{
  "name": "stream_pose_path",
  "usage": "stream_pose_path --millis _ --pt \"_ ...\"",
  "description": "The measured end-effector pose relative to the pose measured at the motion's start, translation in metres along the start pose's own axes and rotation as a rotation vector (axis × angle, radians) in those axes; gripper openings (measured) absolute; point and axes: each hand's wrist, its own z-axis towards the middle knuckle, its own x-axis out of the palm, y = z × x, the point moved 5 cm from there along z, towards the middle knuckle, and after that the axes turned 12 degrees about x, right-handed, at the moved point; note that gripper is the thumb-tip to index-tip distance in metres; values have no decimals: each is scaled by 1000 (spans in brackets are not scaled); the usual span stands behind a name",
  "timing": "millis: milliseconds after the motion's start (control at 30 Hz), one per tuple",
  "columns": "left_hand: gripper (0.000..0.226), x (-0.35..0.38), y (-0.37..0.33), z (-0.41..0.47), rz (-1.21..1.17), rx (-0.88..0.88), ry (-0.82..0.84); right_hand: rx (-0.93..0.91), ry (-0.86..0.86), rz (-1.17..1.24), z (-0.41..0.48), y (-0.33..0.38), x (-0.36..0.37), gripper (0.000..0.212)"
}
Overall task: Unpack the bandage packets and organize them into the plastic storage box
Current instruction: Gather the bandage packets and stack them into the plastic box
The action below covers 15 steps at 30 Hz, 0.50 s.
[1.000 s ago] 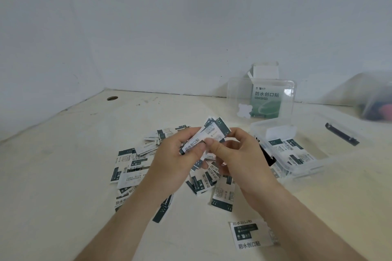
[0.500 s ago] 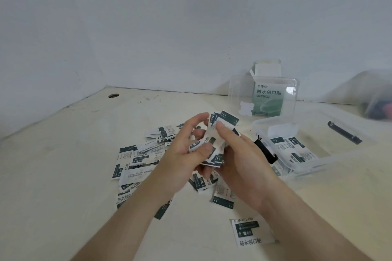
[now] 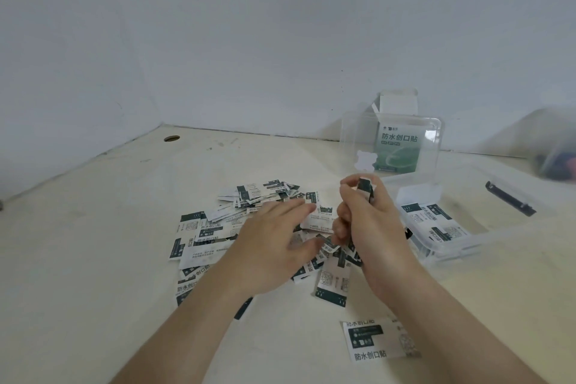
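White-and-dark-green paper bandage packets (image 3: pixel 202 231) lie scattered at centre frame. The left hand (image 3: pixel 274 246) spreads over them, fingers straight; the right hand (image 3: pixel 371 227), just beside it, grips a small upright stack of packets (image 3: pixel 365 188). The clear plastic storage box (image 3: pixel 461 249), right of centre, holds several more.

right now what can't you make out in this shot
Head view only:
- Held packets: count hidden, the right hand curls round them.
- Pile: part lies under the left hand.
- Blurred object at the right edge: out of focus and cut off.
- Storage box: how many packets are stacked inside cannot be counted.
- Small print on the packets: too small.
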Motion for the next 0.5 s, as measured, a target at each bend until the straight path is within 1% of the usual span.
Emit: stream_pose_path --millis 67,133,200,300,333,367,433,500 --pt "60 5 -4 5 103 -18 77 -57 7 -98 -1 2 0 16" --pt "50 4 -8 13 181 -32 89 -92 5 -158 -1 3 2 15" --pt "30 -1 -11 20 207 -36 37 -100 -30 -199 2 1 2 19" --pt "22 -9 -9 28 259 9 -77 -42 -66 -186 5 -3 0 25" --pt "20 -10 -7 27 244 31 -116 -16 -61 -169 5 -5 -1 25" --pt "24 -12 -5 26 213 30 -150 10 -51 -145 5 -6 0 24" --pt "28 -15 0 24 128 -15 -200 49 -25 -85 4 -6 0 25" --pt "25 -25 2 19 21 -72 -315 70 -8 -48 3 -5 1 25"
